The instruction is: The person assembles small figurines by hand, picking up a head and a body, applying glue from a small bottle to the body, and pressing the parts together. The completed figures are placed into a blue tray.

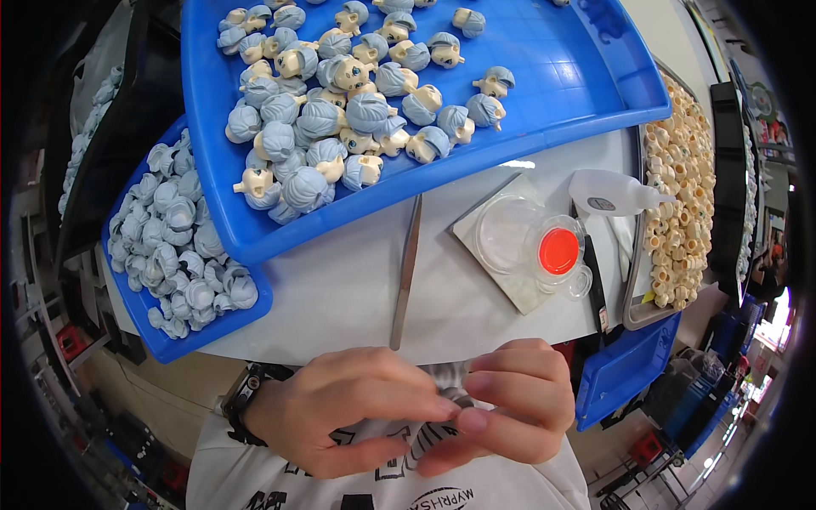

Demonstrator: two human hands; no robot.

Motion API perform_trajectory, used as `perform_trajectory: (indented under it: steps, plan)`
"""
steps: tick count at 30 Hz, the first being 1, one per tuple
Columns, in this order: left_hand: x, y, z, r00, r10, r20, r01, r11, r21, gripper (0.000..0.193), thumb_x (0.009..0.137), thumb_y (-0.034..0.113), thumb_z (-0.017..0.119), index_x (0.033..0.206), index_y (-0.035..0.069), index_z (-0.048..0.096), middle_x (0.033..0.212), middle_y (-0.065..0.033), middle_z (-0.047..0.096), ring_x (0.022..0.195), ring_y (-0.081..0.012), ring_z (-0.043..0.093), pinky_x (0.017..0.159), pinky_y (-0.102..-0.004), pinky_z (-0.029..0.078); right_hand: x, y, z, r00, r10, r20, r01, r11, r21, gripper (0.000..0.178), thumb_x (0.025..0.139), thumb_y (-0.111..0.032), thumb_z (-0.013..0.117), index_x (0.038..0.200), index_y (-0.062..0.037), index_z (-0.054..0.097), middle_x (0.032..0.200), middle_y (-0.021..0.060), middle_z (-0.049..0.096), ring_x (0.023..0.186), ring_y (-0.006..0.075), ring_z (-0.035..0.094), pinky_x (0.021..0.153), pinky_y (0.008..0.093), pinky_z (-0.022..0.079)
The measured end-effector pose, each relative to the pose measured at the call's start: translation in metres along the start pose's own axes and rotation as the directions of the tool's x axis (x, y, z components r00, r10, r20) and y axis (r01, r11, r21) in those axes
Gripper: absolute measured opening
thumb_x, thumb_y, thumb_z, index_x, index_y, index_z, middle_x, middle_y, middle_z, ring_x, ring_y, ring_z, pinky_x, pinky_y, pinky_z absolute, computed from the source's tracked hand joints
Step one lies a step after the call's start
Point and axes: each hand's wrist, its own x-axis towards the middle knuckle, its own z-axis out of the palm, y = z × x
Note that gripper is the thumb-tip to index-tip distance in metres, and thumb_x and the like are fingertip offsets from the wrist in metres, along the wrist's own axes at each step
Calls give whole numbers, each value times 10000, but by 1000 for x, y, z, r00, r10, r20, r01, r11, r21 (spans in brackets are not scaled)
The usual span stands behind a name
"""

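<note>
At the near edge of the table, in front of my shirt, my left hand (357,406) and my right hand (520,401) meet at the fingertips. Between them is a small grey rounded piece (459,397), mostly covered by the fingers, so its kind is hard to make out. My right thumb and forefinger pinch it, and the left fingertips press on it from the other side. Just beyond my hands lie metal tweezers (408,276). The large blue tray (578,140) holds many doll heads (321,117) with blue-grey hair.
A smaller blue bin (255,289) at left holds blue-grey hair pieces (178,212). A square plate (518,299) carries clear round dishes, one with a red-orange disc (558,251). Beside it are a white squeeze bottle (608,194), a black-handled tool (593,285) and a metal tray (636,297) of cream-coloured parts.
</note>
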Motion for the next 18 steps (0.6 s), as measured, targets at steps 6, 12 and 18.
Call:
perform_trajectory:
  steps: [6, 12, 18]
  plan:
    - [2, 1, -1, 985, 129, 110, -151, 963, 225, 223, 720, 159, 702, 934, 107, 665, 983, -32, 560, 795, -177, 535, 659, -276, 424, 2, -1, 4, 990, 136, 20, -138, 974, 181, 541, 685, -457, 698, 996, -40, 546, 977, 191, 576, 747, 260, 575, 560, 271, 461]
    - [0, 4, -2, 984, 148, 96, -166, 960, 225, 245, 709, 216, 737, 931, 131, 675, 966, -8, 550, 781, -159, 512, 648, -270, 405, 0, -2, 5, 986, 157, -46, -146, 970, 194, 483, 677, -387, 731, 966, -29, 587, 972, 183, 594, 741, 263, 585, 555, 284, 468]
    - [3, 6, -1, 983, 184, 9, -183, 965, 187, 243, 671, 146, 760, 898, 117, 678, 873, -7, 559, 723, -163, 518, 605, -267, 428, -2, 0, 7, 987, 125, -102, -109, 983, 149, 474, 659, -372, 748, 959, -42, 590, 916, 148, 594, 716, 237, 576, 526, 266, 455]
